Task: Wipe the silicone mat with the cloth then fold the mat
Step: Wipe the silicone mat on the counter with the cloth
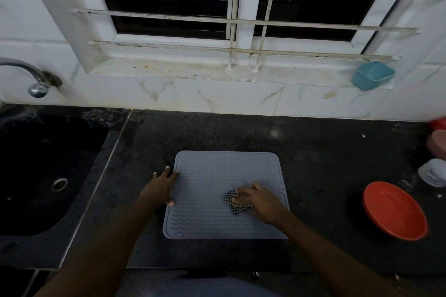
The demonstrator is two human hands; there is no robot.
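Now | one mat [207, 176] | one cloth [232, 203], gripped by right hand [258, 198] | left hand [160, 188] flat on mat

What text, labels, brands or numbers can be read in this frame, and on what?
No text can be read.
White tub at the right edge: faint marks, too blurred to read.
Mat, cloth, red bowl, blue box: no print visible.
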